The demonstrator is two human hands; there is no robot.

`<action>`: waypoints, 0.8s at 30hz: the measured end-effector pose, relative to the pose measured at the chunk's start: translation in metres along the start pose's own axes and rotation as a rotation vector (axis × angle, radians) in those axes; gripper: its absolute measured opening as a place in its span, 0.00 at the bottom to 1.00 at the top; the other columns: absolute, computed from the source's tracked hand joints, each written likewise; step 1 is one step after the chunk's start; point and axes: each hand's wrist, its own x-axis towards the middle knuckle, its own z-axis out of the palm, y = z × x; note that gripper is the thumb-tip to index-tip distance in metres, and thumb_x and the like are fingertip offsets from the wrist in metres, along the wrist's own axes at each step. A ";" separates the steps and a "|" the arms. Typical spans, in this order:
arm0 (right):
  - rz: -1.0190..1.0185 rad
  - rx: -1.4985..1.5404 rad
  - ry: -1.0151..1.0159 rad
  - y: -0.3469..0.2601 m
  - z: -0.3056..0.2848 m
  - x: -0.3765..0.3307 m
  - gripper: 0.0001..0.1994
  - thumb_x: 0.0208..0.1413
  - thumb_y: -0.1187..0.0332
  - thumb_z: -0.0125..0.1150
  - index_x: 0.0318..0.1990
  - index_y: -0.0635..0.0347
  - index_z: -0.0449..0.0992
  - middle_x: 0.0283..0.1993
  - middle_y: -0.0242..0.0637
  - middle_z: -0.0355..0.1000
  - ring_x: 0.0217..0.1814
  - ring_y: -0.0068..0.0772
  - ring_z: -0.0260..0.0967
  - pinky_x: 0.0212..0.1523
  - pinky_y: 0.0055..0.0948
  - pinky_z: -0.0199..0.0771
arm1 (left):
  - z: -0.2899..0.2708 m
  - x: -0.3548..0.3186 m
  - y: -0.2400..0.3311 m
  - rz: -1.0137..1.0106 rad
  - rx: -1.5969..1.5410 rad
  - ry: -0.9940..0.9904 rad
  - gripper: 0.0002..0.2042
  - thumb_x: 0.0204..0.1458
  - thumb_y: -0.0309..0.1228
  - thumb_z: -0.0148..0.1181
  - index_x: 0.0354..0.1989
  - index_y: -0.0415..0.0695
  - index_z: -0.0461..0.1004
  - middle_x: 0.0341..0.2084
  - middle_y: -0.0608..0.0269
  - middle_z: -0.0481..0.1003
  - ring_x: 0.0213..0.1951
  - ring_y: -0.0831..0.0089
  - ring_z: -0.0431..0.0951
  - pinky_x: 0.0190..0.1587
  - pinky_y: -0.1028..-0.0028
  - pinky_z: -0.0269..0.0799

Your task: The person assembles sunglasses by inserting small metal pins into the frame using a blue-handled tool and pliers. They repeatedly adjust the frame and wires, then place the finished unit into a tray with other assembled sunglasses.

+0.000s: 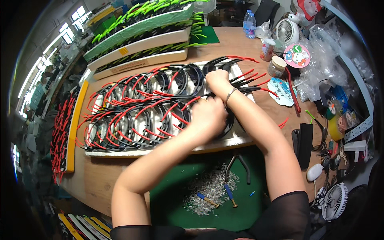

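Note:
Coils of black cable with red ends (132,128) lie in two rows in a white foam tray (120,153) on the table. At the tray's right part, my left hand (208,116), slightly blurred, is closed at a black cable (229,122) that curves down beside it. My right hand (218,82), a band round its wrist, is curled shut just beyond it, over the far row of black cables. Both hands' fingertips are partly hidden by the knuckles. Red-tipped ends (260,83) stick out to the right of my right hand.
Stacked foam trays with green-tipped cables (140,44) stand at the back. Nearer me, a green mat (168,200) bears small metal pins (208,188), pliers (228,188) and a blue-handled tool (208,199). A jar (277,67), fans (287,31) and a black case (305,146) are at right.

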 end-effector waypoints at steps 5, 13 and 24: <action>0.088 0.115 -0.169 -0.003 -0.002 0.007 0.10 0.49 0.68 0.50 0.35 0.51 0.78 0.38 0.33 0.74 0.41 0.33 0.72 0.34 0.29 0.71 | 0.029 -0.032 0.017 0.198 0.032 -0.016 0.17 0.38 0.39 0.60 0.24 0.35 0.67 0.20 0.50 0.71 0.28 0.59 0.73 0.31 0.65 0.69; 0.077 0.360 -0.041 0.016 0.000 0.007 0.21 0.43 0.51 0.58 0.31 0.63 0.74 0.32 0.45 0.73 0.36 0.44 0.71 0.35 0.37 0.71 | 0.057 -0.024 0.019 0.117 0.161 0.016 0.16 0.36 0.40 0.62 0.23 0.39 0.68 0.19 0.55 0.72 0.26 0.63 0.74 0.27 0.68 0.67; -0.014 0.259 -0.310 0.026 -0.038 0.008 0.19 0.43 0.55 0.58 0.38 0.59 0.75 0.40 0.43 0.72 0.44 0.41 0.69 0.43 0.35 0.70 | 0.055 -0.024 0.024 0.059 0.153 0.008 0.07 0.36 0.27 0.54 0.24 0.38 0.67 0.18 0.54 0.73 0.24 0.63 0.76 0.24 0.69 0.72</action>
